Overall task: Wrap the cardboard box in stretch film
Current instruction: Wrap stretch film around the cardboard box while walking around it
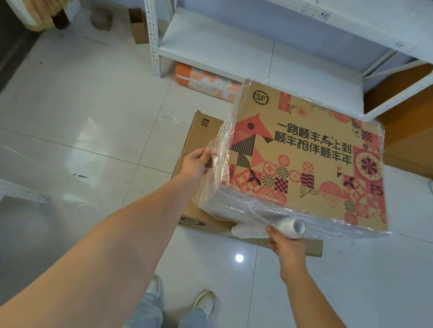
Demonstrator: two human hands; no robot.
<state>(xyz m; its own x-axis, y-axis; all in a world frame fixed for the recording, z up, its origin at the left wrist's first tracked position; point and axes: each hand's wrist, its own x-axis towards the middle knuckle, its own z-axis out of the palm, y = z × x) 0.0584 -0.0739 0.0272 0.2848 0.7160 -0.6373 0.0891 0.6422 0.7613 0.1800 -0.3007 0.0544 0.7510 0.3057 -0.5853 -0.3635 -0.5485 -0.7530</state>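
My left hand (197,161) pinches the film (221,148) end against the box (307,157) so it holds; my right hand (283,241) grips the roll (270,229) to pull it tight

Box (307,157): matt brown cardboard, printed red and black.
Film (223,148): clear plastic, glossy, wrinkled.
Floor (80,123): glossy tile.
Shelving (155,24): apparently white-painted metal.

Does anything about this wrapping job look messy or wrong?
Only slightly: the clear stretch film bunches in loose wrinkles at the left corner of the printed brown cardboard box, where the left hand pinches it. The right hand holds the white film roll. No tears or dents show.
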